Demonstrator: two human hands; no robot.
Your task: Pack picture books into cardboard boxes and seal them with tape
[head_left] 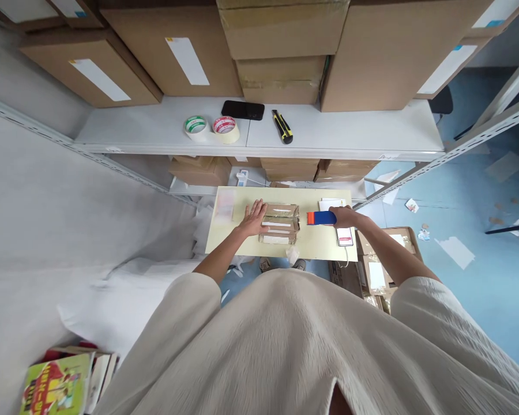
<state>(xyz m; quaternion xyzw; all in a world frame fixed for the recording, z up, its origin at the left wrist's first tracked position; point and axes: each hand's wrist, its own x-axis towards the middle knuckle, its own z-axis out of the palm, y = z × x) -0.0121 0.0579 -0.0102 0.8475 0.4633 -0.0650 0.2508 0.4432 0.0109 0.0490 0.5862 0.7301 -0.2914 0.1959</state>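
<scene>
On the pale yellow table (251, 249) lies a small cardboard package (282, 223), wrapped in shiny clear tape with white strips showing. My left hand (254, 219) rests flat against its left side, fingers stretched out and spread. To the right of the package, my right hand (342, 217) is closed around a blue tape dispenser (324, 218) with an orange end. That orange end points left at the package, with a gap between them. A crumpled clear scrap (292, 253) sits at the table's front edge. Beneath my right wrist a phone-like device (345, 237) with a cable is partly visible.
Above the table, a shelf (155, 129) holds two tape rolls (211, 128), a black phone (243, 110), a yellow utility knife (282, 127) and large cardboard boxes (181, 52). Stacked boxes (374, 271) stand right of the table. Books (56, 383) lie at lower left.
</scene>
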